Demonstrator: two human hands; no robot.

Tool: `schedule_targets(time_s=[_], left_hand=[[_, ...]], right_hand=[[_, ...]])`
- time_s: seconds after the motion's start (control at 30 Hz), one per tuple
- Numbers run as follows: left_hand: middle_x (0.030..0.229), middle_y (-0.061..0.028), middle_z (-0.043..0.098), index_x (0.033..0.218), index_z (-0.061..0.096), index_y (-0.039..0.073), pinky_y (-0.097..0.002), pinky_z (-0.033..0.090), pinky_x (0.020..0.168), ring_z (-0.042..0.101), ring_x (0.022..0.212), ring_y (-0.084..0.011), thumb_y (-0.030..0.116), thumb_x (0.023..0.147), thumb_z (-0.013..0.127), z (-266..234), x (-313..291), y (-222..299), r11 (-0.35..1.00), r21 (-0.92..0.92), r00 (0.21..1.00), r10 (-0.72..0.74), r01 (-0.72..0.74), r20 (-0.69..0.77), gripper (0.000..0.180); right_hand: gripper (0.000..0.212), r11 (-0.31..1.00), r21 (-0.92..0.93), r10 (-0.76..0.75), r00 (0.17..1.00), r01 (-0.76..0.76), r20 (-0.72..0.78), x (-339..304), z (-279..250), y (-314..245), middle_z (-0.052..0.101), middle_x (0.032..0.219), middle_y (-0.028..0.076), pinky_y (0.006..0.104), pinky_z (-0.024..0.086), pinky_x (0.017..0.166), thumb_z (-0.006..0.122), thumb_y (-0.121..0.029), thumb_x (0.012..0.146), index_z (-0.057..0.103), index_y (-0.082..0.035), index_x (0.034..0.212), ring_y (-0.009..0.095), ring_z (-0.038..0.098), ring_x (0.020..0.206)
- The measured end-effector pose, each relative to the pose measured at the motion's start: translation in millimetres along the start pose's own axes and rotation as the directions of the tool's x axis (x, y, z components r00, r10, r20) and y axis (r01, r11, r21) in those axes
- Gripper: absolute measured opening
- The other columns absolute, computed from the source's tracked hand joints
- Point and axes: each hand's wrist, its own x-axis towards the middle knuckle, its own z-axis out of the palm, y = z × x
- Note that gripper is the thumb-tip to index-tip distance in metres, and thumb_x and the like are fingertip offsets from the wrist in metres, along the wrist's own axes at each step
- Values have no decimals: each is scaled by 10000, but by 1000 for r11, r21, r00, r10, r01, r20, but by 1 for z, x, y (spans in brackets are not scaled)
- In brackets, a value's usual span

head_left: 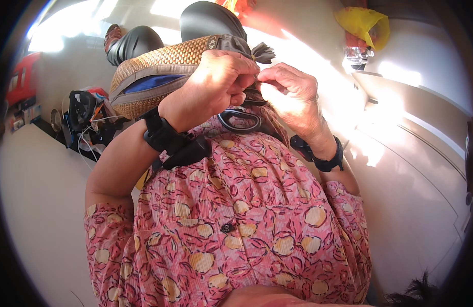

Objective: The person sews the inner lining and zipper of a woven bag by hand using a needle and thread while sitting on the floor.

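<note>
A woven straw bag (167,53) with grey trim lies across my lap, and blue lining shows through its long opening. At its right end is a gathered dark grey fabric tuft (263,52). My left hand (220,79) is closed in a pinch over the bag's right end. Close against it, my right hand (293,94) pinches too, its fingertips meeting the left ones just below the tuft. What lies between the fingertips is too small to make out. Under the hands a dark strap loop (240,121) with a pale edge rests against the patterned pink shirt.
On the left sits a cluttered pile of black items and white cables (88,120). A red plastic object (22,79) stands farther left. At the far right is a yellow bag (364,25) above a clear plastic item (358,55). A pale cabinet (410,153) runs along the right.
</note>
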Motion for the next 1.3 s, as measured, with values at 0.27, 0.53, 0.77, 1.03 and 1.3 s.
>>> schedule_targets(time_s=[0.27,0.53,0.77,1.03,1.3], left_hand=[[588,71,324,832,542,84,-214,283,490,288,512,-42,194,925,533,15,-3,16,868,-441,938,-318,229,-138,144],[577,83,270,869,552,107,-213,265,480,267,512,-49,243,947,521,11,-5,14,916,-359,973,-219,180,-73,159],[565,80,288,864,563,93,-211,260,474,289,510,-43,240,951,520,20,-2,19,858,-457,937,-324,233,-132,176],[548,74,282,876,571,81,-209,254,466,272,490,-34,217,932,554,14,-1,14,879,-415,947,-304,236,-106,148],[569,67,288,932,595,36,-201,235,451,223,475,-29,184,899,603,7,-8,13,917,-362,966,-228,170,-125,152]], right_hand=[[618,516,557,602,738,-651,305,5,3,-4,630,745,110,210,374,449,404,-562,947,571,26,1040,102,500,503],[600,675,515,564,820,-528,102,10,8,-4,604,735,92,215,371,441,408,-562,946,565,14,1002,87,477,501],[594,497,651,612,764,-574,206,9,9,-8,589,673,82,207,366,425,427,-547,945,591,24,967,82,453,475],[500,463,641,589,753,-612,294,12,8,-1,548,662,40,196,323,395,511,-481,933,596,-2,817,64,427,470],[264,904,235,392,912,-357,-123,7,4,14,538,633,-23,187,318,460,617,-225,915,598,-26,741,31,402,508]])
